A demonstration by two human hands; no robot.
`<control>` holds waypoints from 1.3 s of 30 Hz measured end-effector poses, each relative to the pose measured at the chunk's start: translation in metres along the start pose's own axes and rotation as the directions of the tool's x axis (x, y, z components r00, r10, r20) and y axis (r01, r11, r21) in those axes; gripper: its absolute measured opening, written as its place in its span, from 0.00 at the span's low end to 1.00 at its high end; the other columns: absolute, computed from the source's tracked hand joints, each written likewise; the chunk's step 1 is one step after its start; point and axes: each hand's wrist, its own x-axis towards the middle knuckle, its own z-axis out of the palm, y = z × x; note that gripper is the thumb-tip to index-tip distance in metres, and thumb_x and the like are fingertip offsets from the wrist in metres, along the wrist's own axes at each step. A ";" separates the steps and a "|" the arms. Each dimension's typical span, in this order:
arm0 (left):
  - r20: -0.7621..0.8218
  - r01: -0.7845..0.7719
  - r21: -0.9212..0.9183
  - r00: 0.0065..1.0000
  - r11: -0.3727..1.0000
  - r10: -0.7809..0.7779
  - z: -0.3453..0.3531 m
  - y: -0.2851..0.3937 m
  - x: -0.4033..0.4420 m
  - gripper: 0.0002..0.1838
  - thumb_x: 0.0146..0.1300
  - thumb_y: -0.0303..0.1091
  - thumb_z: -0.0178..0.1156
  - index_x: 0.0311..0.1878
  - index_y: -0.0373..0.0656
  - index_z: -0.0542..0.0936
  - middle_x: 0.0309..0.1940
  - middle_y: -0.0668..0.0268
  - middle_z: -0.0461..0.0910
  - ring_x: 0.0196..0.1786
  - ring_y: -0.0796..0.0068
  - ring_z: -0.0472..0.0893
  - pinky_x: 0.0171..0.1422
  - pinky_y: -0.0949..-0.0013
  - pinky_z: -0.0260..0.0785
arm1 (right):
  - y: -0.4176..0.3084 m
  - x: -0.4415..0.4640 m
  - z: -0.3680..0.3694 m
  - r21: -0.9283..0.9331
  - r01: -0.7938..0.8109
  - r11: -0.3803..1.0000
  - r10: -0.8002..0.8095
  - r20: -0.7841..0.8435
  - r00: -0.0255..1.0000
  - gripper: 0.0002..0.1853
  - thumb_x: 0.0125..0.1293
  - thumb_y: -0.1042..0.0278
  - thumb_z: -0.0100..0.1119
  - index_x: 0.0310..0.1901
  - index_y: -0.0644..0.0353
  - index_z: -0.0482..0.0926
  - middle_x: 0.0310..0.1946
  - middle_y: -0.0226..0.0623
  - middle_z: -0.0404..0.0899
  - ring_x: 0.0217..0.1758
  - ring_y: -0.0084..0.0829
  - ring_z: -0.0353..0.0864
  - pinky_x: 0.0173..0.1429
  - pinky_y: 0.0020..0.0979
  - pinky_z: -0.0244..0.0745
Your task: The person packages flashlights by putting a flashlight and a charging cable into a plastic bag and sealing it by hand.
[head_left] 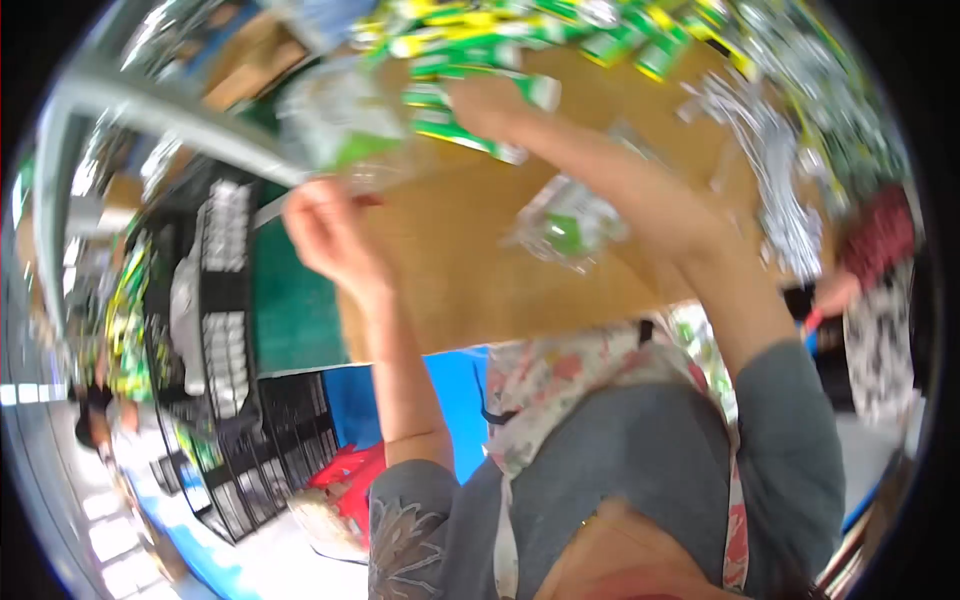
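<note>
My left hand [335, 240] is raised at the left edge of the brown work surface [450, 265]. Its fingers are loosely curled and blurred, and I make out nothing between them. Just beyond them lies a clear plastic bag [335, 115] with a green patch; whether they touch is unclear. My right hand [487, 106] reaches across to the far side, its fingers closed over a green-and-white box [450, 130] and partly hiding it. Another clear bag [570, 225] with white and green contents rests on the surface below my right forearm.
Several green, white and yellow boxes [640, 45] crowd the far edge. White cables [770, 170] lie in a bundle at right. Black crates [225, 290] and a grey metal post [180, 115] stand at left. Another person's hand [835, 293] shows at far right.
</note>
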 end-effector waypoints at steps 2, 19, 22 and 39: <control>0.141 0.043 -0.057 0.989 0.997 -0.035 -0.015 0.009 -0.014 0.05 0.70 0.31 0.54 0.38 0.42 0.70 0.32 0.68 0.67 0.35 0.75 0.72 0.40 0.72 0.68 | -0.009 0.016 0.042 -0.046 0.036 0.998 -0.040 -0.080 0.996 0.18 0.61 0.58 0.55 0.45 0.63 0.80 0.40 0.49 0.81 0.42 0.45 0.81 0.45 0.46 0.75; 0.777 -0.025 -0.100 0.622 0.995 0.094 -0.038 0.080 -0.018 0.06 0.66 0.30 0.60 0.37 0.36 0.78 0.37 0.61 0.75 0.38 0.67 0.75 0.41 0.67 0.67 | 0.099 -0.105 -0.084 0.745 -0.001 0.667 -0.439 0.393 0.808 0.29 0.54 0.59 0.70 0.57 0.61 0.72 0.50 0.40 0.78 0.55 0.38 0.78 0.61 0.43 0.73; 0.869 -0.057 -0.091 0.483 0.994 0.108 -0.013 0.074 -0.013 0.04 0.66 0.27 0.59 0.39 0.37 0.79 0.35 0.62 0.74 0.36 0.67 0.74 0.40 0.67 0.67 | 0.155 -0.151 -0.112 0.912 -0.009 0.410 -0.191 0.095 0.977 0.33 0.52 0.60 0.73 0.58 0.61 0.71 0.51 0.39 0.78 0.56 0.37 0.78 0.63 0.42 0.72; 0.925 -0.103 -0.221 0.293 0.970 0.242 0.168 0.056 -0.105 0.10 0.48 0.21 0.71 0.34 0.41 0.82 0.36 0.65 0.75 0.40 0.67 0.72 0.44 0.67 0.66 | 0.159 -0.296 -0.158 0.947 0.169 0.272 -0.360 -0.063 0.931 0.27 0.64 0.74 0.55 0.66 0.66 0.63 0.59 0.38 0.73 0.61 0.25 0.70 0.65 0.31 0.67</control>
